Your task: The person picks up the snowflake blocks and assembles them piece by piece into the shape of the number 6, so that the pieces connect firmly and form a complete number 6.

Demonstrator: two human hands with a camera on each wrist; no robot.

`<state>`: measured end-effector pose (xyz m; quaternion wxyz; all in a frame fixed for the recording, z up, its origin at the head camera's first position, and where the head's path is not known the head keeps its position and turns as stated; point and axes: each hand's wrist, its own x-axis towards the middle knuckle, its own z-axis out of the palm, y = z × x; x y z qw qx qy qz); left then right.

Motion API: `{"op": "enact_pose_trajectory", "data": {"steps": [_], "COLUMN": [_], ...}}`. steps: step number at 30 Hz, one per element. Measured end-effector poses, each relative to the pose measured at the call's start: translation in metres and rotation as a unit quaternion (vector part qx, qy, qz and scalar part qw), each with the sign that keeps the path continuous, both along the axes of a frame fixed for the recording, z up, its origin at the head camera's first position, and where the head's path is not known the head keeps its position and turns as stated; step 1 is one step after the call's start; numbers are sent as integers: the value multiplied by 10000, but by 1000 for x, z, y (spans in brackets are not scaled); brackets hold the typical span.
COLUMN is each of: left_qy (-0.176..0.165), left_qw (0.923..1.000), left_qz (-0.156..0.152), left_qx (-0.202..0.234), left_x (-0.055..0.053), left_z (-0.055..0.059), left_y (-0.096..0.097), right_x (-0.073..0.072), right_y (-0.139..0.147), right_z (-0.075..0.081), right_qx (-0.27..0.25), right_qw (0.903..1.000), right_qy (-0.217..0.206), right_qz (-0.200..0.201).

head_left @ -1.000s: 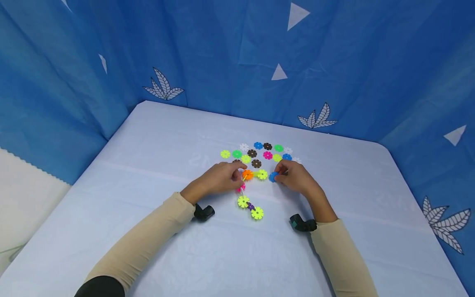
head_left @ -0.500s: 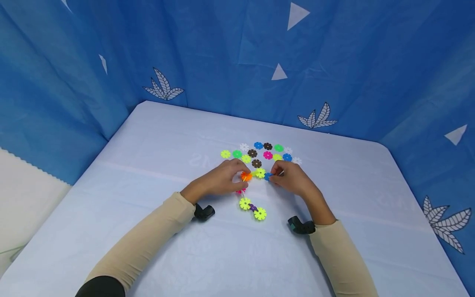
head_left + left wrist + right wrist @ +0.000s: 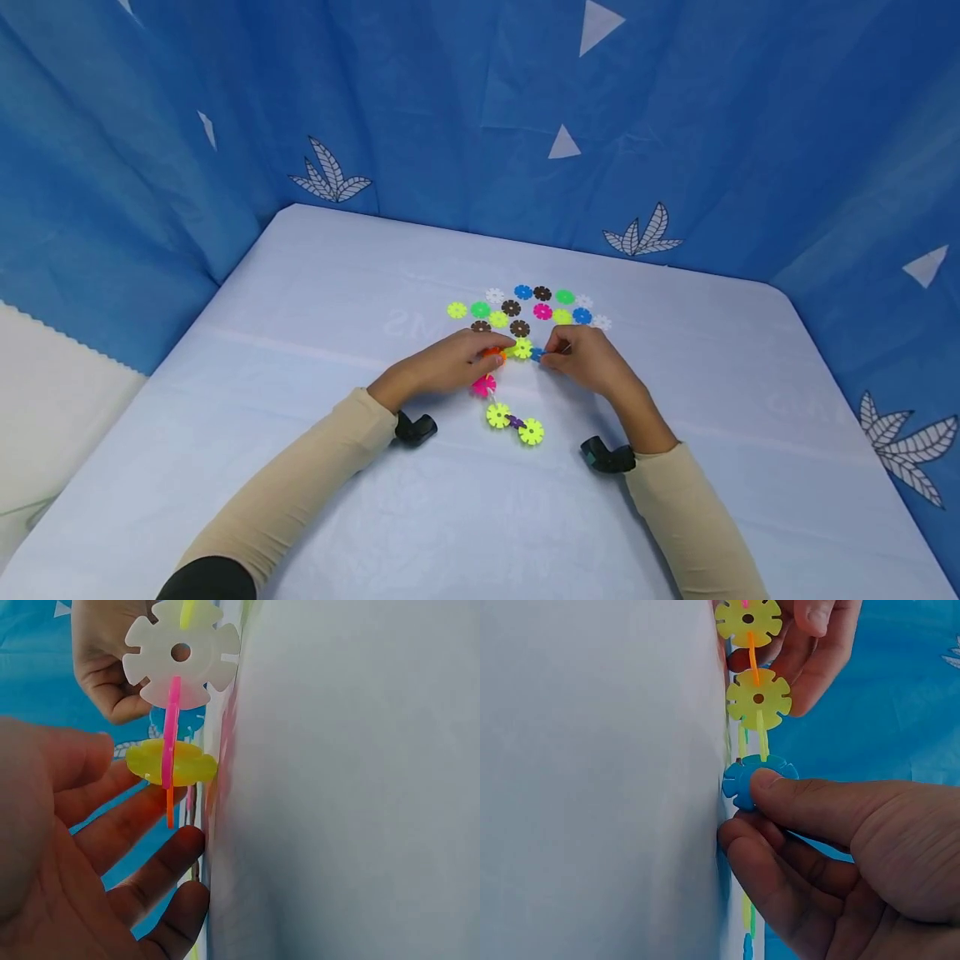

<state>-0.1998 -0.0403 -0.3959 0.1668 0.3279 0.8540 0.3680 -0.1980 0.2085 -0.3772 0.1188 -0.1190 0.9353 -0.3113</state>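
In the head view a chain of notched plastic snowflake discs curves over the table, with a yellow-green disc [image 3: 531,432], a small purple disc [image 3: 516,422] and a pink disc [image 3: 484,385] at its near part. My right hand [image 3: 592,358] pinches a blue snowflake disc [image 3: 742,784] between thumb and fingers. That disc meets an edge-on yellow-green disc [image 3: 763,736] of the chain. My left hand [image 3: 450,360] is at the orange disc [image 3: 495,354], its fingers spread behind the chain in the left wrist view, thumb apart from the yellow disc [image 3: 172,761]. A white disc [image 3: 182,656] hangs nearer that camera.
Behind the hands lie several loose discs, among them a green disc [image 3: 565,297], a brown disc [image 3: 520,328] and a pink loose disc [image 3: 542,312]. The white tabletop [image 3: 480,517] stretches toward me. A blue curtain [image 3: 465,125] stands along the back.
My right hand has moved left with the blue disc, bringing it to the chain's yellow-green end. The left hand has shifted slightly right, its fingers reaching further along; the chain's near end has swung right.
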Motion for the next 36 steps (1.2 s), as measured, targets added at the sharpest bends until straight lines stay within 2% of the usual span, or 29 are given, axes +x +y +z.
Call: {"op": "enact_pose_trajectory", "data": {"steps": [6, 14, 28, 36], "left_qy": [-3, 74, 94, 172], "left_qw": [10000, 9998, 9994, 9991], "left_qz": [24, -35, -115, -133], "left_qx": [-69, -178, -302, -374], "left_x": [0, 0, 3, 3], "left_z": [-3, -1, 0, 1], "left_y": [-1, -2, -1, 0], "right_x": [0, 4, 4, 6], "right_y": [-4, -10, -9, -14], "right_z": [0, 0, -5, -4], "right_qx": [162, 579, 654, 804], "right_qw": [9994, 9962, 9946, 9941], "right_qy": [183, 617, 758, 725], "right_qz": [239, 198, 289, 99]}}
